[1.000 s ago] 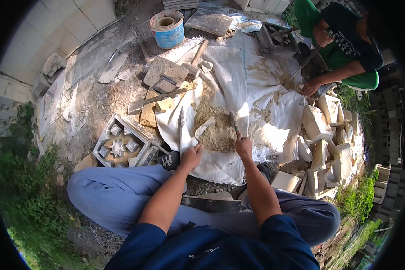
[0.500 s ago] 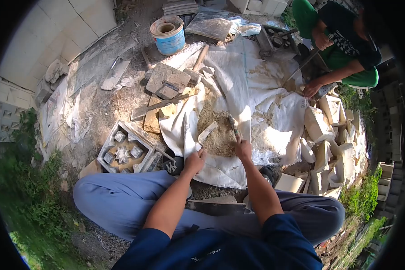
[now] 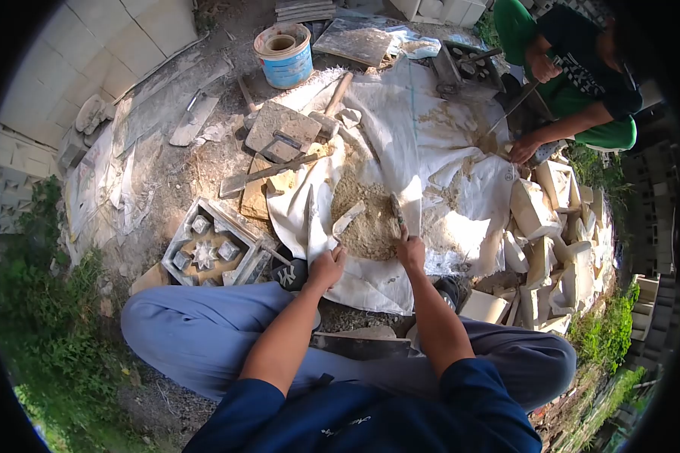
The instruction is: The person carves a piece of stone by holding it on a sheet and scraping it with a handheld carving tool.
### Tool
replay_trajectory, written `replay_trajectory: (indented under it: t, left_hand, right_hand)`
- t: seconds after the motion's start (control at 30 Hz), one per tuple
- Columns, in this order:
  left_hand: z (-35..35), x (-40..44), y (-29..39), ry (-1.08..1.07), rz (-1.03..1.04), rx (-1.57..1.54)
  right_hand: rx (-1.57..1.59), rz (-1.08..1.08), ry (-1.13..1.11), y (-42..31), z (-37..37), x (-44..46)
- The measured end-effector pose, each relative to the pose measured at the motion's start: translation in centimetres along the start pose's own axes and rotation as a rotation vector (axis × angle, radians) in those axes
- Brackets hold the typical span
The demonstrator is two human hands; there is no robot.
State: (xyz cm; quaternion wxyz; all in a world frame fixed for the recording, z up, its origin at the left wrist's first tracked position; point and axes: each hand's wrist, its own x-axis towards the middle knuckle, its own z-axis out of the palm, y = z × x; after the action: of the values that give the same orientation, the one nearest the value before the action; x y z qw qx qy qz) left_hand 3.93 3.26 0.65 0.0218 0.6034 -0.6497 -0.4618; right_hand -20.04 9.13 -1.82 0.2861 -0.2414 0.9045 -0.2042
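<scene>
My left hand (image 3: 326, 268) is closed at the near edge of a white woven sheet (image 3: 363, 291). A pale, flat, narrow piece (image 3: 348, 218) slants up from its fingertips over a heap of damp-looking sandy mix (image 3: 370, 230). At the heap's right side, my right hand (image 3: 410, 251) grips a dark, narrow trowel-like tool (image 3: 397, 210) pointing away from me. The tool's lower part is hidden in my fist. To the left sits a hexagonal mould (image 3: 175, 238) with a star-shaped centre and small blocks inside.
A blue bucket (image 3: 289, 72), a hammer (image 3: 332, 113), a float (image 3: 283, 136) and a wooden stick (image 3: 268, 175) lie beyond. Pale broken blocks (image 3: 540, 219) are piled right. Another person (image 3: 574, 83) crouches upper right, holding a long rod. Plants (image 3: 60, 332) border the left.
The dark tool in my right hand has shifted slightly right, away from the middle of the heap. My left hand stays nearly in place. The other person's rod tip has moved slightly.
</scene>
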Motion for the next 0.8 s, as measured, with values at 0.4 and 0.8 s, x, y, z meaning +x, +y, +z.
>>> replay_trajectory:
  t: [0.4, 0.8]
  left_hand:
    - [0.2, 0.4, 0.0, -0.067, -0.010, -0.019]
    - [-0.7, -0.6, 1.5, -0.029, 0.004, -0.050]
  right_hand:
    - [-0.077, 0.022, 0.024, 0.9, -0.3, -0.9]
    - [0.124, -0.137, 0.087, -0.3, -0.2, -0.3]
